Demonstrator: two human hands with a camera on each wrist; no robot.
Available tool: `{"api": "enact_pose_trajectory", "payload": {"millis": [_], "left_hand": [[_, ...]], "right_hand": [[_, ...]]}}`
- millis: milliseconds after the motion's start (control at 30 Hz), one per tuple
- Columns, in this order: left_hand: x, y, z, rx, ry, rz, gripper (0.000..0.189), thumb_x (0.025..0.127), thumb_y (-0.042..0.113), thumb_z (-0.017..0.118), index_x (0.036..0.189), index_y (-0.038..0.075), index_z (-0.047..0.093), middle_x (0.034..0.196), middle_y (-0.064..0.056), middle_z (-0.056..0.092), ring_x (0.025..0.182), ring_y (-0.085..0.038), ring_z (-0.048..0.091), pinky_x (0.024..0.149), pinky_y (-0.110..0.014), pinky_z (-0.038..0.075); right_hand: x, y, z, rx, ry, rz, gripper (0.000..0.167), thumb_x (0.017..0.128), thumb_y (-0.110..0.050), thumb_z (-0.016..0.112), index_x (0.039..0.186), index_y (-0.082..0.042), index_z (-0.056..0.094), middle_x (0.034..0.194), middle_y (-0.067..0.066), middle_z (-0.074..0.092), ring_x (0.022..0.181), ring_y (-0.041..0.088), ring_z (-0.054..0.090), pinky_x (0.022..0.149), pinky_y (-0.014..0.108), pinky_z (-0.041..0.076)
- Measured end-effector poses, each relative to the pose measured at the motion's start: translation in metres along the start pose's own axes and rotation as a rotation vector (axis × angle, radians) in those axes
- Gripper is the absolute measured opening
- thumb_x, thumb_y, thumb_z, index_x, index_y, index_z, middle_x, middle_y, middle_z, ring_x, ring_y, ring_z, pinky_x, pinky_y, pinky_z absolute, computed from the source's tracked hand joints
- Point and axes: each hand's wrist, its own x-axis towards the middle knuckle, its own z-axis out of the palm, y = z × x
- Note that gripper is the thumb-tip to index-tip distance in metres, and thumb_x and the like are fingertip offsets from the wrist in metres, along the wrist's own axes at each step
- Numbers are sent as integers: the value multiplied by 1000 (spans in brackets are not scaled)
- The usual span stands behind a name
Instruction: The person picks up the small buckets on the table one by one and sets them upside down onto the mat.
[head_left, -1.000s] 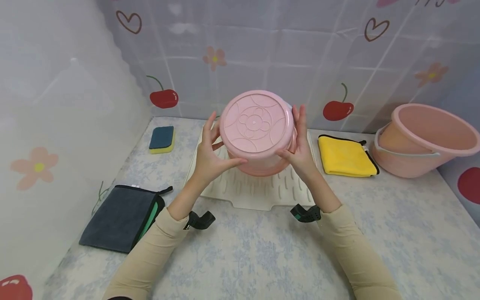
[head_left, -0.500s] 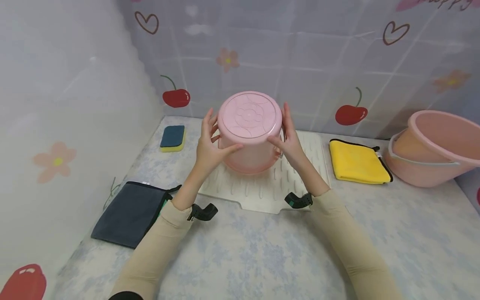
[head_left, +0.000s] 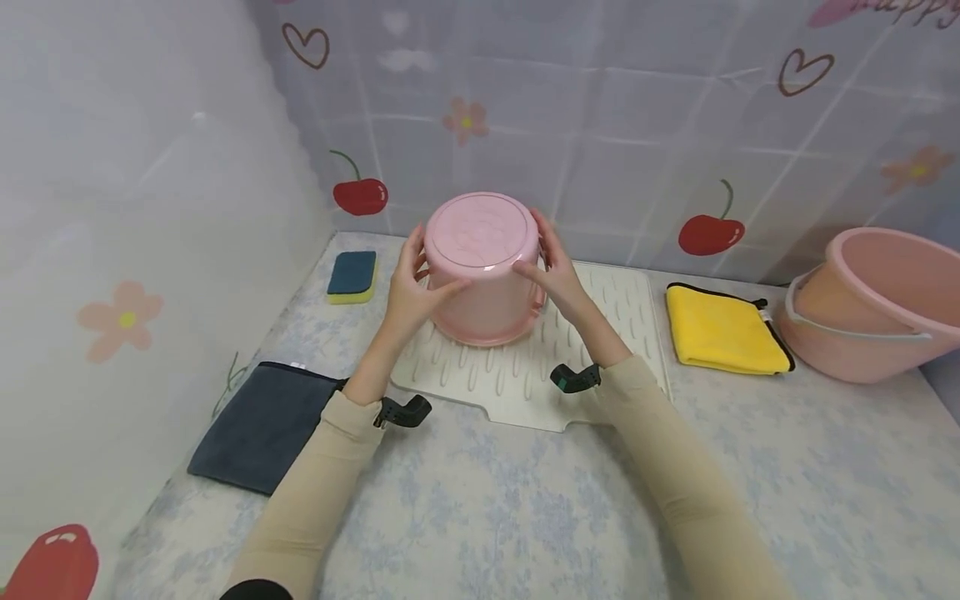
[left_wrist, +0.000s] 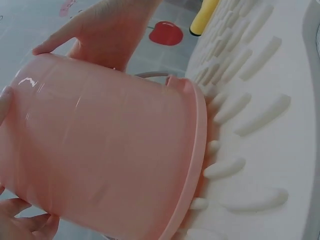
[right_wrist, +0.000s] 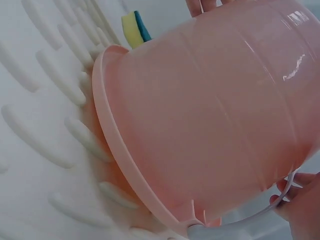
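Pink bucket (head_left: 480,296): lowered and shifted left since the earlier frames, its base tipped less toward the person; judging from that, the white board (head_left: 525,392) is probably beginning to bear it.
Left hand (head_left: 408,296): grasps the bucket's left side near the raised base, thumb on the front, other fingers round the side.
Right hand (head_left: 558,283): grasps the right side likewise, fingers close by the grey handle (right_wrist: 235,230); whether they touch it is unclear.
Between the hands: the bucket, upside down, rim appearing to meet the board's ridges.
Left of the board: sponge (head_left: 351,277); nearer, dark cloth (head_left: 262,429).
Right of the board: folded yellow cloth (head_left: 723,329), second bucket (head_left: 847,350) just beside it, mouth up.
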Motion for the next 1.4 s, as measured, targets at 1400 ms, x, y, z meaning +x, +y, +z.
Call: {"api": "enact_pose_trajectory", "payload": {"millis": [1400], "left_hand": [[11,-10,23,157,218,-61,90,72,31,83,147,17,35,145,-4,45,114,-25,51,96,-38,47]], "right_hand": [[30,17,-10,135,-74,137,64,96,-8,47,153,-14,19,157,18,23,146,30,24,121,47,18]]}}
